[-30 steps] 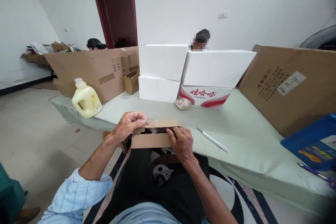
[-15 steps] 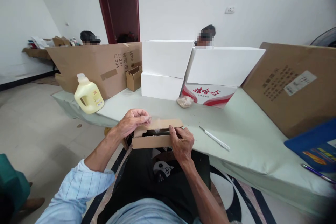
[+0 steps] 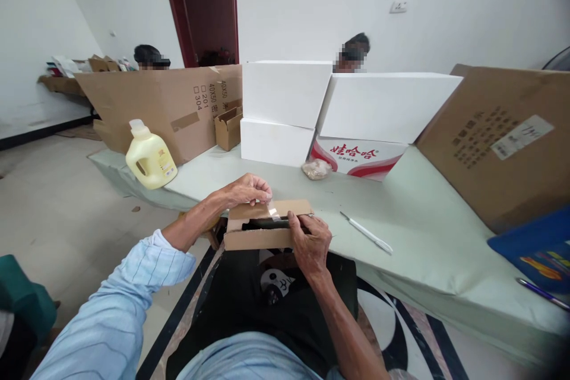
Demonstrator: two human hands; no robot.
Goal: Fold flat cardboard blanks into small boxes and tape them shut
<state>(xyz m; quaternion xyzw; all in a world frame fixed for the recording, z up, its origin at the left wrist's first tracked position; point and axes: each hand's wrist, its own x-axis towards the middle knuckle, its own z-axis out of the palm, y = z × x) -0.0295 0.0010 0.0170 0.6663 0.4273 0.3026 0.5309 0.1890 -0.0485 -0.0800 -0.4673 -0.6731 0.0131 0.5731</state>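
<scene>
A small brown cardboard box (image 3: 258, 241) sits at the table's near edge above my lap, its top open. Inside lies a long dark object (image 3: 269, 224); its kind does not show. My right hand (image 3: 310, 241) grips the right end of the box, thumb on the top and fingers over the far side. Above the far flap, my left hand (image 3: 250, 189) pinches the upper end of a clear strip of tape (image 3: 273, 211), whose lower end reaches the box opening. On the table to the right lies a thin white-handled knife or pen-like tool (image 3: 367, 233).
A yellow jug (image 3: 150, 157) stands on the left of the green-covered table (image 3: 427, 237). White boxes (image 3: 285, 95), a clear bag (image 3: 316, 169) and large cartons (image 3: 499, 130) line the back. A blue packet (image 3: 534, 246) and a pen (image 3: 541, 292) lie right. Two people sit behind the boxes.
My left hand has moved right and slightly up along the far flap, and the clear tape now shows stretched below its fingers. My right hand keeps its hold on the box.
</scene>
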